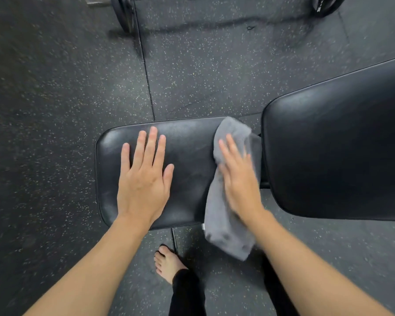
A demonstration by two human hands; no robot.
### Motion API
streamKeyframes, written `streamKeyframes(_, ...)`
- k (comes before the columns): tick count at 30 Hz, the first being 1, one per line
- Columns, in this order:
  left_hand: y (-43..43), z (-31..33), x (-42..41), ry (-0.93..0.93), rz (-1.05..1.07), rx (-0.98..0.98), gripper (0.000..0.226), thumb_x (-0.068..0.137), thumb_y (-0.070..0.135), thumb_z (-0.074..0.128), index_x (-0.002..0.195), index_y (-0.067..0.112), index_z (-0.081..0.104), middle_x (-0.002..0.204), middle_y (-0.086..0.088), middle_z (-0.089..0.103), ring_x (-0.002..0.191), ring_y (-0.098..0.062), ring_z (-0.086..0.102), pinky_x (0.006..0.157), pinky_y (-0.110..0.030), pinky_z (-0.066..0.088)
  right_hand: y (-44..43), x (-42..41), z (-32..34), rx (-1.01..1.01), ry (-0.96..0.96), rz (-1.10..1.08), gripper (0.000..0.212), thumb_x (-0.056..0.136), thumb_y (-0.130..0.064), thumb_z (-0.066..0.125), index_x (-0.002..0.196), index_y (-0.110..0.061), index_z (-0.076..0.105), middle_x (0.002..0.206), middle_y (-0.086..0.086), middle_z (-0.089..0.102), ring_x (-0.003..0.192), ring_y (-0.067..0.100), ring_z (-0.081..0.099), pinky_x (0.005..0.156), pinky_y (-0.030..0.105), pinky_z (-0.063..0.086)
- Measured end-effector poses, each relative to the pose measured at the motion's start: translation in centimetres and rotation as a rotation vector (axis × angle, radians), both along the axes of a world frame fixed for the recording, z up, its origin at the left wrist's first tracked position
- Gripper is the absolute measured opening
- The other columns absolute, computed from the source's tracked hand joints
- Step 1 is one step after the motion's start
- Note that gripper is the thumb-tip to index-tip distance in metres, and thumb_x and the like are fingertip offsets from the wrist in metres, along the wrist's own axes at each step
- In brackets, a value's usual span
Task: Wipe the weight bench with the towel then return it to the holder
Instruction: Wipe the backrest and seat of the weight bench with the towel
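The left hand (144, 179), fingers spread, lies flat on the black padded vinyl seat of the weight bench (189, 156), apparently bracing, while the open right hand (240, 179) presses the crumpled grey towel (226, 222) against its right edge, the towel's lower end overhanging.

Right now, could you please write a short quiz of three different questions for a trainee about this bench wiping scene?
1. True or false: the left hand lies flat on the seat pad.
2. Which hand presses the grey towel? A) left B) right C) both
3. Fill in: part of the towel hangs over the pad's near ____.

Key: 1 true. 2 B, the right hand. 3 edge.
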State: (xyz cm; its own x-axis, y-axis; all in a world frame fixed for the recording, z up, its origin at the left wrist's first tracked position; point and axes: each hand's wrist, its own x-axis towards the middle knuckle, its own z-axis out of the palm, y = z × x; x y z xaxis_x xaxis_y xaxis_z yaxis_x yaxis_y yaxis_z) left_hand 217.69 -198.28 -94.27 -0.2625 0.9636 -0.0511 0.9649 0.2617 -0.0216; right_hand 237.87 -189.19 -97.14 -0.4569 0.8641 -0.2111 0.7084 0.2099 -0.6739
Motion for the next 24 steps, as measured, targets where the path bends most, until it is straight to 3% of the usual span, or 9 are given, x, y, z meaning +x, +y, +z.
streamKeyframes(5, -1.8, 0.4, 1.4, -0.1, -0.133, -0.019, 0.062, 0.105, 0.034, 0.031, 0.158, 0.001, 0.026, 0.169, -0.015, 0.019, 0.157, -0.03, 0.018, 0.125, -0.053, 0.02, 10.8, -3.8, -1.0, -0.055, -0.037, -0.006, 0.048, 0.107, -0.012, 0.041, 0.154, -0.016, 0.038, 0.166, 0.005, 0.027, 0.153, 0.029, 0.022, 0.121, 0.054, 0.02)
streamKeyframes(7, -2.1, 0.9, 1.2, -0.247, -0.135, 0.05, 0.056, 0.105, 0.026, 0.034, 0.156, 0.003, 0.032, 0.167, -0.011, 0.026, 0.156, -0.025, 0.022, 0.125, -0.049, 0.022, 9.5, -3.4, -0.7, -0.004, -0.021, 0.051, 0.047, 0.105, -0.009, 0.043, 0.153, -0.015, 0.041, 0.164, 0.004, 0.033, 0.151, 0.029, 0.027, 0.121, 0.054, 0.021)
streamKeyframes(11, -1.7, 2.9, 0.2, -0.566, 0.094, 0.261, 0.049, 0.103, 0.014, 0.042, 0.151, 0.007, 0.044, 0.163, -0.004, 0.036, 0.155, -0.018, 0.025, 0.128, -0.043, 0.016, 2.8, -1.9, -0.2, 0.08, 0.029, 0.027, 0.049, 0.106, -0.014, 0.042, 0.155, -0.023, 0.038, 0.166, -0.006, 0.027, 0.153, 0.017, 0.022, 0.125, 0.05, 0.015)
streamKeyframes(13, -1.4, 4.0, -0.6, -0.598, 0.206, 0.351, 0.046, 0.103, 0.012, 0.042, 0.148, 0.005, 0.049, 0.16, -0.006, 0.041, 0.153, -0.021, 0.031, 0.126, -0.047, 0.019, -0.4, -3.2, 0.0, 0.089, 0.047, 0.003, 0.05, 0.107, -0.015, 0.041, 0.156, -0.026, 0.036, 0.166, -0.009, 0.024, 0.153, 0.012, 0.018, 0.126, 0.048, 0.011)
streamKeyframes(17, -1.5, 5.2, -2.8, -0.622, 0.309, 0.455, 0.043, 0.104, 0.011, 0.04, 0.145, 0.003, 0.051, 0.158, -0.01, 0.045, 0.15, -0.023, 0.036, 0.122, -0.054, 0.027, -6.2, -8.2, 1.3, 0.078, 0.07, 0.007, 0.053, 0.104, -0.014, 0.044, 0.156, -0.021, 0.035, 0.167, -0.005, 0.024, 0.154, 0.024, 0.021, 0.126, 0.05, 0.008)
streamKeyframes(21, -2.1, 5.7, -4.2, -0.625, 0.307, 0.48, 0.043, 0.104, 0.013, 0.038, 0.144, 0.001, 0.052, 0.155, -0.011, 0.048, 0.147, -0.026, 0.041, 0.12, -0.055, 0.031, -9.7, -14.1, 2.7, 0.148, 0.102, 0.198, 0.053, 0.105, -0.023, 0.044, 0.156, -0.021, 0.034, 0.167, -0.005, 0.025, 0.155, 0.031, 0.016, 0.126, 0.05, 0.009)
streamKeyframes(24, -2.2, 5.6, -4.3, -0.625, 0.302, 0.468, 0.045, 0.104, 0.017, 0.036, 0.144, 0.003, 0.052, 0.156, -0.009, 0.047, 0.149, -0.022, 0.039, 0.121, -0.052, 0.03, -9.0, -16.8, 3.3, 0.248, -0.02, 0.407, 0.06, 0.102, -0.035, 0.034, 0.159, -0.02, 0.025, 0.167, -0.002, 0.023, 0.156, 0.029, 0.006, 0.126, 0.049, 0.006)
